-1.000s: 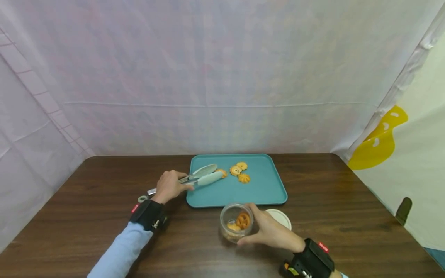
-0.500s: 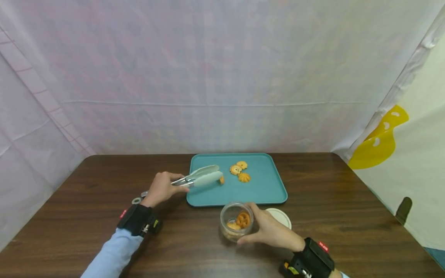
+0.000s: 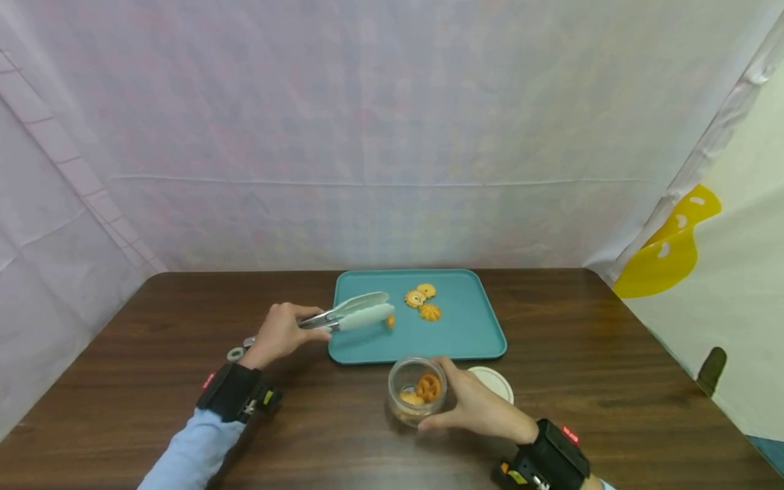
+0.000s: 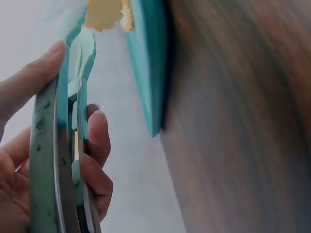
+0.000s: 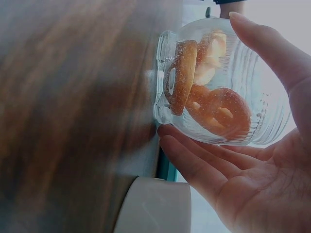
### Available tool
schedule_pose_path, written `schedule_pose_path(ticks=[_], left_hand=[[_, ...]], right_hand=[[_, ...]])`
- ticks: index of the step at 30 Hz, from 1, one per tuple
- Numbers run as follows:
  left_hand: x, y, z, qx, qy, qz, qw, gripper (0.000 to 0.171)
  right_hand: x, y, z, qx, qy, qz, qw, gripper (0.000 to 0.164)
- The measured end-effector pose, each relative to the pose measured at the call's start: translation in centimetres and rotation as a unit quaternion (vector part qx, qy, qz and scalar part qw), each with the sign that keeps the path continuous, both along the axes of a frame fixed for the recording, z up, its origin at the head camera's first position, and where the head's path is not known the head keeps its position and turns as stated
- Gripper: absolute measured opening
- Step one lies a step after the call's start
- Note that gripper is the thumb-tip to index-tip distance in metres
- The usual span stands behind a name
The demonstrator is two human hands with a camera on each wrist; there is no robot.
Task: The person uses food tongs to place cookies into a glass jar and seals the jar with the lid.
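Note:
My left hand (image 3: 283,335) grips a pair of tongs (image 3: 367,317) with metal arms and pale green tips, thumb on one arm and fingers around the other. At the tips of the tongs is a cookie (image 3: 390,321), seen over the left part of the teal tray (image 3: 465,344). Several golden cookies lie on this tray, among them a flower-shaped cookie (image 3: 430,312). Nearer to me, my right hand (image 3: 474,406) holds a clear jar (image 5: 272,107) from its right side, thumb and fingers around the wall. Inside are pretzel-shaped cookies (image 5: 226,114) and a paler cookie (image 5: 214,53).
A white round lid (image 3: 495,384) lies on the brown wooden table (image 3: 343,442), just right of the jar and partly behind my right hand. Pale cloth (image 3: 367,136) hangs behind the table. A yellow shape (image 3: 664,255) is on the cloth at right.
My left hand has drawn back left and a little toward me with the tongs, and the cookie at their tips has come along. The right hand and jar stay put.

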State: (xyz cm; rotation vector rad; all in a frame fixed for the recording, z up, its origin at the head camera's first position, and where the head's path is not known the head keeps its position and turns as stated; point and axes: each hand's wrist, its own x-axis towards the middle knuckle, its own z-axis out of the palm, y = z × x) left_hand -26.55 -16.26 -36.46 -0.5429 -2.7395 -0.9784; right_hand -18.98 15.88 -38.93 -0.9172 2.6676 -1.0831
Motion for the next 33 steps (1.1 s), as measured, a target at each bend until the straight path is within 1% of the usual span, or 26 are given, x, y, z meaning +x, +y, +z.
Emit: schedule_pose_path(ticks=[5, 10, 16, 22, 24, 28, 33], left_hand=[[0.6, -0.2, 0.8, 0.011, 0.000, -0.030, 0.9995, 0.045], [1.5, -0.3, 1.7, 0.013, 0.005, -0.056, 0.9983, 0.048], [2.6, -0.5, 2.2, 0.026, 0.014, -0.091, 0.9954, 0.048], [3.3, -0.5, 2.6, 0.028, 0.026, -0.109, 0.9933, 0.048], [3.5, -0.6, 2.8, 0.029, 0.025, -0.115, 0.9926, 0.049], [3.7, -0.7, 2.9, 0.032, 0.006, -0.130, 0.9910, 0.050], [3.8, -0.8, 3.0, 0.031, -0.007, -0.165, 0.9857, 0.049]], right_hand=[[0.0, 0.0, 0.0, 0.001, -0.001, -0.001, 1.000, 0.080], [0.0, 0.0, 0.1, 0.002, 0.013, -0.003, 1.000, 0.079], [-0.1, 0.0, 0.0, 0.002, 0.021, -0.002, 1.000, 0.079], [-0.1, 0.0, -0.1, -0.002, 0.013, 0.000, 1.000, 0.078], [0.0, 0.0, -0.1, -0.004, 0.009, 0.002, 1.000, 0.078], [0.0, 0.1, -0.1, -0.005, 0.002, 0.004, 1.000, 0.079], [0.0, 0.0, -0.1, 0.005, 0.003, -0.002, 1.000, 0.080]])
